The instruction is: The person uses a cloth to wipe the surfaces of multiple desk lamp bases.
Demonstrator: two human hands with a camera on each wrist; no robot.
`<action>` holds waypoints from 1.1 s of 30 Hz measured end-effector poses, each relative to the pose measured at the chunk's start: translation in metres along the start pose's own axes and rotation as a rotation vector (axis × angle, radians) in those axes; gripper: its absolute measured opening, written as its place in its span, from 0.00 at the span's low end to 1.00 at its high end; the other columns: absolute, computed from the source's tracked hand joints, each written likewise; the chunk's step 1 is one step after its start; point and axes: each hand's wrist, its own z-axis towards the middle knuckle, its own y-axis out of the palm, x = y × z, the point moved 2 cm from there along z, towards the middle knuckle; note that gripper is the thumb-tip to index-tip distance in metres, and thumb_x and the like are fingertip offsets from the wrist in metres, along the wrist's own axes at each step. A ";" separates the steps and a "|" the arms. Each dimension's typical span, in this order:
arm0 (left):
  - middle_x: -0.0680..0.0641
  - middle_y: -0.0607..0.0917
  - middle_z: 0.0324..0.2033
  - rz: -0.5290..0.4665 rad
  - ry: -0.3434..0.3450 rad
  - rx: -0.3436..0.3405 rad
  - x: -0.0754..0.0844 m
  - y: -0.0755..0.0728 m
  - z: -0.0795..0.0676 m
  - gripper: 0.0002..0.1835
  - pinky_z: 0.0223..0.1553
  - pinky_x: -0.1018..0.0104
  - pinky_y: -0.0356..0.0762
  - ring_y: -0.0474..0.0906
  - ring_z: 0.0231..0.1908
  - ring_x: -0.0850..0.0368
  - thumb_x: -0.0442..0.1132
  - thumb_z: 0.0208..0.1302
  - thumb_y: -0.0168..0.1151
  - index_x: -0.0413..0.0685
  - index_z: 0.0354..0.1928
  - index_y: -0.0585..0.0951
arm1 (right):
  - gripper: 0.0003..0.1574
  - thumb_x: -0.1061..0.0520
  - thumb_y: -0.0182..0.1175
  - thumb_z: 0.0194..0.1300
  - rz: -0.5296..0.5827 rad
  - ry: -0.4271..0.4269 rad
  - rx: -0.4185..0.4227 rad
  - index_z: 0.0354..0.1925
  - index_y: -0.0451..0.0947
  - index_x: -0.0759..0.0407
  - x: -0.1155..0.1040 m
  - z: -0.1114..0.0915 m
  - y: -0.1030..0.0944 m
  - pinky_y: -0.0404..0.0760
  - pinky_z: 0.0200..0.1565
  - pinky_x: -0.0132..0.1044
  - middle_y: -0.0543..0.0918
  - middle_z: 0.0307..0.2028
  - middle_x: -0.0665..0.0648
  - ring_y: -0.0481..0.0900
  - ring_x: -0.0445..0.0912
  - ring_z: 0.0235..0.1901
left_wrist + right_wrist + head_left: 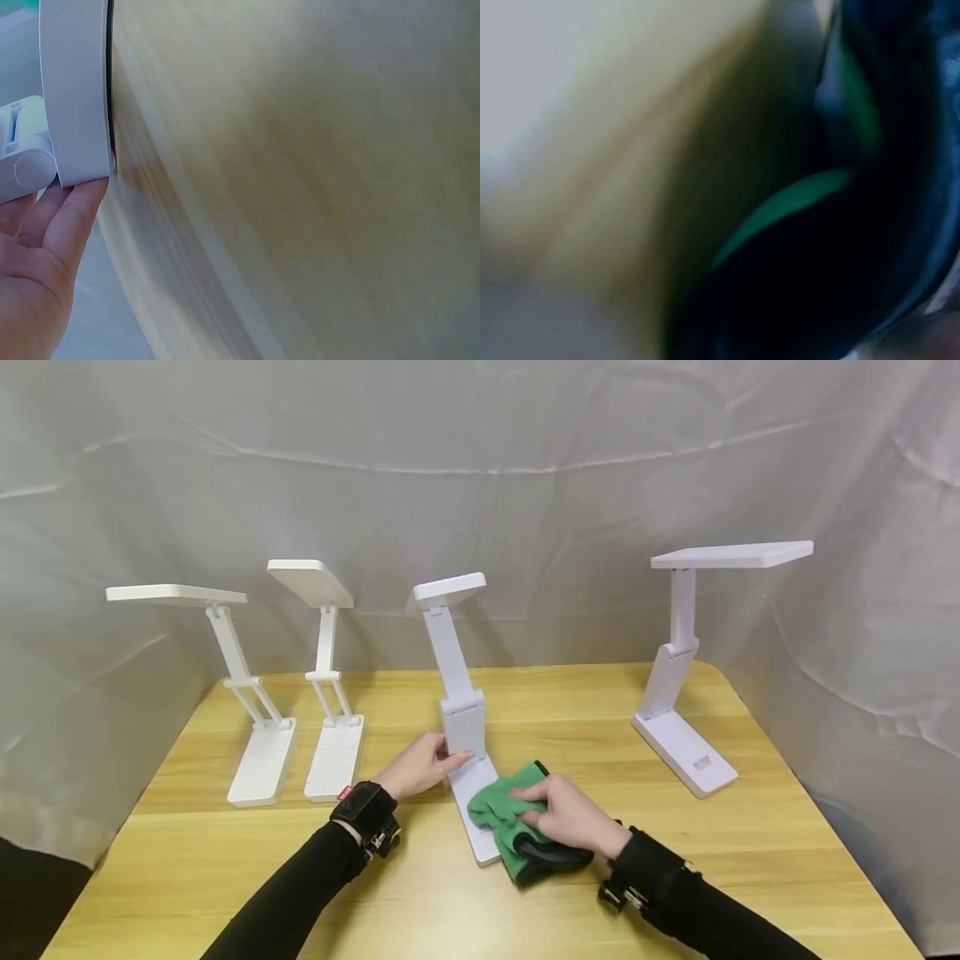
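Observation:
A white folding desk lamp [464, 727] stands upright in the middle of the table, its head tipped. At the back of its base, my left hand [417, 767] grips it near the lower hinge, thumb in front. The left wrist view has the fingers [71, 225] against the end of the lamp base [75, 90]. My right hand [573, 814] pinches a bunched green cloth [498, 802] with a black edge and dark underside. The cloth lies over the front right part of the base. In the blurred right wrist view, the cloth [787, 202] mostly shows its dark side.
Two more white desk lamps, one at far left [262, 764] and one beside it [335, 760], stand unfolded. Another lamp [686, 752] stands at the right. A grey curtain [480, 460] hangs behind the wooden table [225, 877].

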 end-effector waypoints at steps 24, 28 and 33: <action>0.40 0.84 0.44 -0.017 0.069 -0.023 0.000 0.000 -0.002 0.20 0.45 0.59 0.80 0.81 0.43 0.52 0.45 0.65 0.59 0.39 0.53 0.77 | 0.19 0.59 0.63 0.59 -0.049 0.008 0.110 0.50 0.80 0.61 -0.001 0.013 0.012 0.71 0.19 0.28 0.81 0.51 0.59 0.62 0.35 0.13; 0.42 0.85 0.42 -0.026 0.057 -0.014 -0.002 0.000 -0.001 0.19 0.44 0.59 0.80 0.81 0.41 0.54 0.47 0.65 0.60 0.40 0.51 0.78 | 0.20 0.58 0.63 0.60 -0.089 -0.011 0.161 0.51 0.79 0.62 -0.004 0.025 0.013 0.80 0.46 0.38 0.81 0.51 0.59 0.80 0.43 0.43; 0.42 0.85 0.42 -0.019 0.035 -0.006 -0.001 0.002 0.001 0.18 0.43 0.60 0.81 0.81 0.41 0.54 0.45 0.64 0.60 0.40 0.50 0.78 | 0.22 0.57 0.63 0.61 -0.120 -0.031 0.122 0.53 0.77 0.63 -0.008 0.005 0.015 0.82 0.36 0.37 0.79 0.53 0.61 0.83 0.48 0.34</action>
